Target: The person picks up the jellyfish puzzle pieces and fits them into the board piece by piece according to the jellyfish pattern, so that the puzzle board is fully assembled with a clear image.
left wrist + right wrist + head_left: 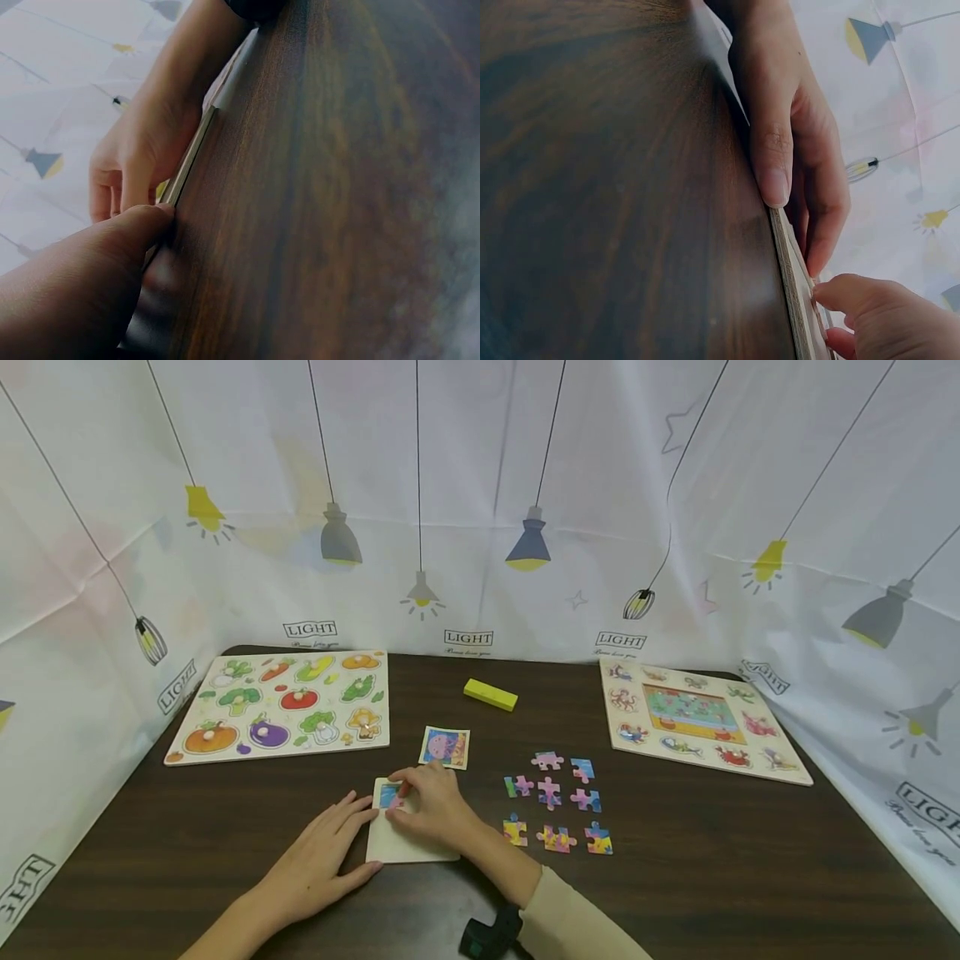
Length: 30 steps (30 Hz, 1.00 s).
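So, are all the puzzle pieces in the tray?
No, several puzzle pieces lie loose on the table, to the right of the tray.

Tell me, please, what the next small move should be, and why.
I'd probably press the puzzle piece flat with the right hand: it is on that piece, at the upper-left corner of the tray, whose left edge the left hand touches.
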Each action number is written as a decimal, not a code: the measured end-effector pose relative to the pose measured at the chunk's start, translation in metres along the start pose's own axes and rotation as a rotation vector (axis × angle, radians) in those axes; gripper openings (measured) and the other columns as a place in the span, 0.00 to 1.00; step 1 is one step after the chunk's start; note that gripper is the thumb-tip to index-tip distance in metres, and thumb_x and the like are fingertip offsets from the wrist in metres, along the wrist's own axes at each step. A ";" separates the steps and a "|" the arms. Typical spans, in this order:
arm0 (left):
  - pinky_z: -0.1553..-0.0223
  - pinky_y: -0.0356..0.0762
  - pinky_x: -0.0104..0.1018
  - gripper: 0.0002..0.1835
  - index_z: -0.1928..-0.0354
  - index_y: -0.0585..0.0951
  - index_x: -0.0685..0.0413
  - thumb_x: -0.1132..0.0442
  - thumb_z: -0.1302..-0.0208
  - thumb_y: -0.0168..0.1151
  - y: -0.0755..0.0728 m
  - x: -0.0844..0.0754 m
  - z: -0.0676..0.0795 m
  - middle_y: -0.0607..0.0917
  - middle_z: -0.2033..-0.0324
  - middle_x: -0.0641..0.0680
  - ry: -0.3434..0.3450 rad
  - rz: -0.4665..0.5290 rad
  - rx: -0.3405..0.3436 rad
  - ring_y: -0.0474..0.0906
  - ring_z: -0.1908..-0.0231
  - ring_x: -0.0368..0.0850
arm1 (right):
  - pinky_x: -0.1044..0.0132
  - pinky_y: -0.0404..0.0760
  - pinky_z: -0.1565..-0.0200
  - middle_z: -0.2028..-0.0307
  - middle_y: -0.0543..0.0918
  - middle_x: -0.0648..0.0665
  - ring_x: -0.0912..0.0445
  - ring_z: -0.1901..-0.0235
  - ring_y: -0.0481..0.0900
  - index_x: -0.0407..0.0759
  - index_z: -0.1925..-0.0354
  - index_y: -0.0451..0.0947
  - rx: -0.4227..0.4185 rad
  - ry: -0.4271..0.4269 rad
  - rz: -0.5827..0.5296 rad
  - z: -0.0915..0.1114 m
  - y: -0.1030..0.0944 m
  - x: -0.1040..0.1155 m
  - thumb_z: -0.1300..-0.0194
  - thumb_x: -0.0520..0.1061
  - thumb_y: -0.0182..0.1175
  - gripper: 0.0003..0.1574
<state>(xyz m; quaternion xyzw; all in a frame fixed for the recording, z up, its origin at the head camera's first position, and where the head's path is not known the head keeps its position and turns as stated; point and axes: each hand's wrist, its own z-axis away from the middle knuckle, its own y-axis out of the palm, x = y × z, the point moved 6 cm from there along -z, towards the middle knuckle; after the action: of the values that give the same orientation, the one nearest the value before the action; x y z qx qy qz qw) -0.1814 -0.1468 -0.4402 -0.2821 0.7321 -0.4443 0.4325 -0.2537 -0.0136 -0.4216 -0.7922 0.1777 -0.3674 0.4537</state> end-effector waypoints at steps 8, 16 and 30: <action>0.37 0.54 0.50 0.35 0.39 0.69 0.54 0.40 0.43 0.58 0.002 0.001 0.003 0.66 0.37 0.53 0.009 0.003 -0.008 0.53 0.34 0.51 | 0.62 0.66 0.56 0.69 0.79 0.55 0.59 0.63 0.68 0.45 0.54 0.78 0.008 -0.009 -0.007 0.003 0.002 0.002 0.50 0.47 0.66 0.22; 0.38 0.55 0.50 0.35 0.40 0.70 0.55 0.40 0.43 0.59 0.001 -0.001 0.003 0.66 0.37 0.53 0.031 0.001 -0.034 0.55 0.35 0.52 | 0.61 0.67 0.55 0.70 0.79 0.56 0.60 0.64 0.68 0.44 0.53 0.78 0.009 -0.002 -0.055 0.002 0.002 -0.001 0.48 0.46 0.66 0.22; 0.38 0.55 0.52 0.35 0.40 0.70 0.57 0.40 0.42 0.58 0.000 -0.001 0.001 0.66 0.37 0.54 0.043 0.005 -0.035 0.55 0.35 0.53 | 0.63 0.69 0.57 0.68 0.81 0.54 0.59 0.63 0.71 0.44 0.56 0.78 -0.026 -0.025 -0.059 0.000 0.000 -0.002 0.47 0.46 0.67 0.19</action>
<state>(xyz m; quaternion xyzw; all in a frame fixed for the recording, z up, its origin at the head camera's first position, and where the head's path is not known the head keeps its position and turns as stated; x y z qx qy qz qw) -0.1802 -0.1464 -0.4395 -0.2784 0.7495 -0.4364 0.4126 -0.2556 -0.0126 -0.4228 -0.8076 0.1534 -0.3681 0.4344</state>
